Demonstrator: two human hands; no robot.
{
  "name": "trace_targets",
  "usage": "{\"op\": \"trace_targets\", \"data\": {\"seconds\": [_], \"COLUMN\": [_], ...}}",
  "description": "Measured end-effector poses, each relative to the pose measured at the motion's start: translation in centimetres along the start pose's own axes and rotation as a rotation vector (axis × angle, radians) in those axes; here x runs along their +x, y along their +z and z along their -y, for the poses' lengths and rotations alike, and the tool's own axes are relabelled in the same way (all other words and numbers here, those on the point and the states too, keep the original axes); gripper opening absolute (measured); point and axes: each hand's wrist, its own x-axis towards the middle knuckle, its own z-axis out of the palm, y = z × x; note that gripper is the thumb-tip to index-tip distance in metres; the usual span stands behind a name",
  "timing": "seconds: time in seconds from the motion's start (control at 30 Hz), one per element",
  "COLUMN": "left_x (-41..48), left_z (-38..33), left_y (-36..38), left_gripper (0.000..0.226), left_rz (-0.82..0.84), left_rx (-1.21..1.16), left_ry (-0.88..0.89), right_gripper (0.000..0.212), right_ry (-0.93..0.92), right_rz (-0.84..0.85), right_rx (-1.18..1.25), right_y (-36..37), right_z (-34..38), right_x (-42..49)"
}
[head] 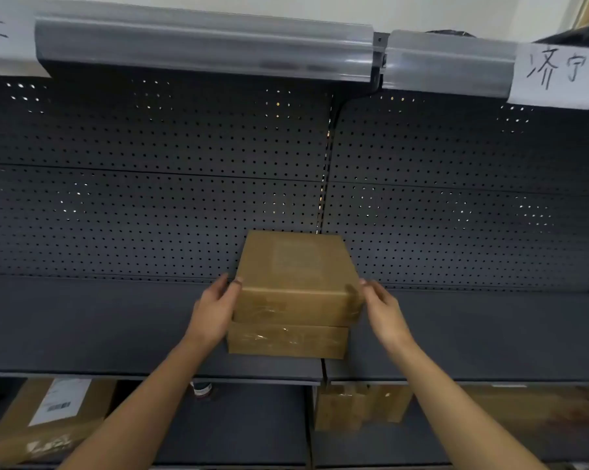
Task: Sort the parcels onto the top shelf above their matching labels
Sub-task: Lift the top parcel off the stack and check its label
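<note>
Two brown cardboard parcels are stacked on the dark middle shelf [99, 327]. The upper parcel [294, 276] lies on the lower parcel [288, 340]. My left hand [215, 310] presses the upper parcel's left side, thumb on its top edge. My right hand [382, 310] is at its right corner, fingers touching or nearly touching it. The top shelf's front rail [201, 52] runs overhead. It carries a white handwritten label [557, 74] at the right and part of another label [1, 32] at the far left.
A perforated dark back panel [150, 198] closes the shelf behind. On the shelf below sit a parcel with a white shipping label [49, 418], a smaller brown box [360, 407] and another parcel [540, 412] at the right. A dark object [571, 35] rests on the top shelf.
</note>
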Motion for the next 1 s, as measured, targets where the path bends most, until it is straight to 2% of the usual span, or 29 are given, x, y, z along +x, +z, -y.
{"op": "trace_targets", "data": {"seconds": [0.1, 0.13, 0.27, 0.4, 0.67, 0.87, 1.0], "left_x": [1.3, 1.4, 1.6, 1.4, -0.8, -2.8, -3.4], "left_z": [0.2, 0.2, 0.1, 0.1, 0.4, 1.0, 1.1], "left_y": [0.8, 1.0, 2.3, 2.9, 1.7, 1.0, 0.5], "left_gripper": [0.091, 0.092, 0.062, 0.054, 0.024, 0.034, 0.043], "left_rz": [0.059, 0.057, -0.001, -0.043, -0.033, 0.000, -0.013], "left_rx": [0.005, -0.001, -0.052, -0.101, -0.220, -0.362, -0.309], "left_ry": [-0.042, -0.063, -0.098, -0.099, 0.063, 0.155, 0.152], "right_gripper": [0.069, 0.070, 0.071, 0.069, 0.068, 0.065, 0.066], "right_ry": [0.053, 0.075, 0.118, 0.124, 0.041, 0.052, 0.054], "right_rz": [0.028, 0.029, 0.038, 0.022, -0.023, 0.052, 0.051], "right_rx": [-0.026, -0.021, 0.019, 0.078, 0.257, 0.477, 0.531], "right_y": [1.0, 1.3, 2.3, 2.7, 1.8, 1.0, 0.8], "right_z": [0.1, 0.3, -0.1, -0.4, 0.0, 0.5, 1.0], "right_x": [1.4, 1.6, 2.0, 2.1, -0.3, -2.4, -3.2]}}
